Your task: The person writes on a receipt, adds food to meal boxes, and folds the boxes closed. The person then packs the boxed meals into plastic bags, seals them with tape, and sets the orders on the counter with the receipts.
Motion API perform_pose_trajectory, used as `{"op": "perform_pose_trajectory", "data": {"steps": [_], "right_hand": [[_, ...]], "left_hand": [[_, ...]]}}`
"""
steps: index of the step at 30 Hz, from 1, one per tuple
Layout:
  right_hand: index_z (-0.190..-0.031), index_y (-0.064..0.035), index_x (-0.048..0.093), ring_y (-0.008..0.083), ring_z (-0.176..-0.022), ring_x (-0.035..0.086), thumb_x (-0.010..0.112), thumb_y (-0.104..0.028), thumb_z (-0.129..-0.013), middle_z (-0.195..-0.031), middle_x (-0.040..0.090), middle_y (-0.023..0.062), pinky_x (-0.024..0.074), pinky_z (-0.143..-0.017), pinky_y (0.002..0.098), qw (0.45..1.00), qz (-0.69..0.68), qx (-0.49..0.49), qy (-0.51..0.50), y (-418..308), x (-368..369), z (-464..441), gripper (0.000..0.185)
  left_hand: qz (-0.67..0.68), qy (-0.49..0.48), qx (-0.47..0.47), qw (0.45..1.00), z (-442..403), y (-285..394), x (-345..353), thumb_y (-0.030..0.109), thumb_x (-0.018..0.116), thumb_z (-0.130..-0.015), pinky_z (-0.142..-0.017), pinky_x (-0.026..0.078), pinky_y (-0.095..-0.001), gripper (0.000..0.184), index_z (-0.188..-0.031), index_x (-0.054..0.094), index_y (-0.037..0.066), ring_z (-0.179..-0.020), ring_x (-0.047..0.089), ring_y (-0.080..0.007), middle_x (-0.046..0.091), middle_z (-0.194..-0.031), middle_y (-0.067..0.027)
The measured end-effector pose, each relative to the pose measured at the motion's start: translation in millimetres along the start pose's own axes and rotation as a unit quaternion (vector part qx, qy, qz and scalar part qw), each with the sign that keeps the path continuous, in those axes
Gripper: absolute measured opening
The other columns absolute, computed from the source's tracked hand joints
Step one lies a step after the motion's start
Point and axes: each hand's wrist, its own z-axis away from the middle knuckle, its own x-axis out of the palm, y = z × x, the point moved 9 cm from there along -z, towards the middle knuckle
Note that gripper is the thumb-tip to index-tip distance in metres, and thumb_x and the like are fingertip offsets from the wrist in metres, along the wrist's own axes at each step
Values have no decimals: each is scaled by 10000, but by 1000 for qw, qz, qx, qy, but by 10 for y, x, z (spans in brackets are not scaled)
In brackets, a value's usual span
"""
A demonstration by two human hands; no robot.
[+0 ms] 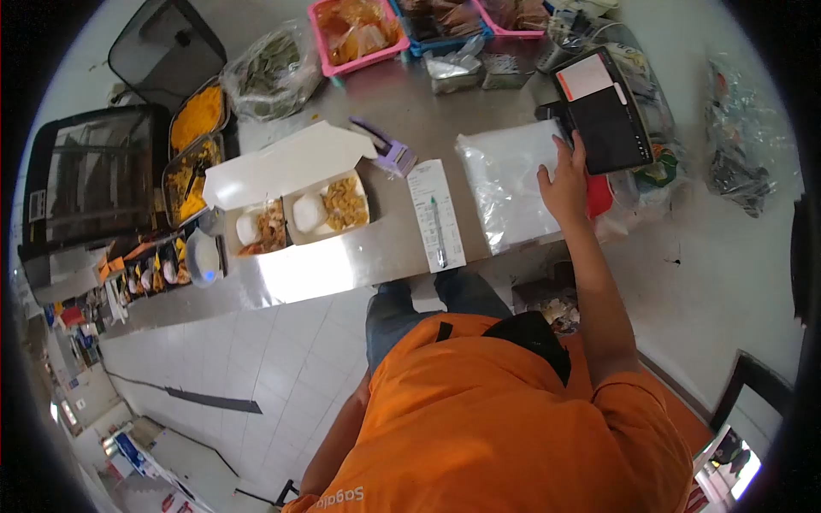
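Observation:
My right hand (564, 181) reaches across the counter with its fingers apart, and the fingertips are at the left edge of a tablet (609, 128). The tablet's screen is dark with a white and orange panel. Under and left of this hand lies a stack of clear plastic bags (509, 192). A printed receipt (422, 192) with a pen (438, 229) on it lies further left. Beyond it are a purple stapler (396, 159) and two paper food boxes with white rice (310, 213) and pieces of food, their lids raised. My left arm hangs at my side; its hand is hidden.
Along the back stand pink (363, 64) and blue baskets of packed food and a plastic bag of green leaves (272, 75). Trays of yellow food (195, 120) and a dark-framed cabinet (94, 184) are at the left. A plastic bag (740, 137) hangs on the right wall.

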Motion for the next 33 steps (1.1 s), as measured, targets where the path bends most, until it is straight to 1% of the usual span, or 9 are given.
{"op": "perform_pose_trajectory", "data": {"steps": [5, 8, 10, 14, 17, 20, 22, 26, 33], "right_hand": [[-1273, -49, 640, 414, -1250, 562, 721, -77, -846, -1441, 521, 216, 479, -1043, 474, 977, -84, -157, -117, -773, 432, 547, 436], [-1221, -70, 667, 338, -1165, 590, 705, -93, -874, -1347, 589, 133, 466, -1005, 458, 949, -83, -213, -215, -1107, 779, 860, 350], [-1177, -82, 681, 312, -1108, 598, 697, -115, -876, -1264, 625, 98, 450, -973, 463, 938, -58, -265, -218, -1346, 875, 956, 303], [-1144, -104, 690, 301, -1092, 609, 689, -117, -869, -1147, 658, 84, 419, -933, 481, 924, -32, -279, -261, -1488, 1041, 980, 275], [-1154, -108, 691, 304, -1104, 616, 686, -114, -868, -1069, 676, 92, 416, -904, 486, 933, -50, -274, -230, -1479, 1012, 937, 286], [-1169, -99, 685, 316, -1084, 633, 684, -122, -880, -1103, 686, 99, 425, -913, 493, 934, -33, -250, -253, -1370, 1049, 943, 290], [-1171, -93, 684, 320, -1081, 641, 682, -123, -884, -1122, 693, 104, 431, -912, 495, 932, -25, -250, -261, -1318, 1059, 940, 288], [-1194, -91, 683, 328, -1108, 643, 687, -121, -883, -1153, 694, 111, 431, -927, 507, 929, -40, -289, -227, -1277, 1139, 906, 312], [-1253, -149, 702, 337, -1091, 633, 656, -61, -867, -1117, 667, 103, 442, -941, 524, 906, -43, -340, -250, -1476, 1451, 921, 398]], "left_hand": [[-281, -77, -24, 956, 1052, 806, 228, 331, 639, -983, -1091, 448, -393, 448, -1360, 658, 90, -1227, 619, -245, 683, -1328, -90], [-458, -60, 340, 819, 1851, 1929, 800, 97, 712, -932, -1058, 479, -386, 305, -1235, 698, 60, -1168, 634, -189, 695, -1244, -59], [-376, -176, 533, 737, 2661, 2424, 1403, 96, 761, -920, -997, 504, -403, 292, -1209, 734, 64, -1130, 669, -249, 718, -1183, -108], [-186, -574, 584, 542, 4167, 2303, 2155, 161, 763, -946, -970, 484, -410, 93, -969, 772, 72, -1126, 641, -316, 671, -1210, -174], [-201, -595, 642, 440, 4524, 2081, 2226, 327, 757, -959, -979, 434, -502, 231, -1022, 756, 104, -1154, 610, -345, 650, -1247, -196], [-264, -565, 651, 432, 4671, 2041, 2258, 330, 700, -996, -1006, 391, -629, 190, -997, 785, 160, -1169, 617, -361, 692, -1239, -198], [-296, -501, 699, 415, 4733, 2126, 2307, 134, 731, -963, -913, 457, -520, 95, -869, 740, 140, -1054, 654, -331, 714, -1193, -160], [157, -407, 717, 543, 4738, 2330, 2198, 180, 703, -991, -959, 436, -522, 195, -823, 668, 88, -1063, 641, -308, 714, -1150, -174], [63, -527, 644, 551, 4430, 2392, 2355, 309, 823, -897, -951, 463, -411, 320, -1053, 706, 55, -1139, 603, -312, 645, -1225, -153]]}}
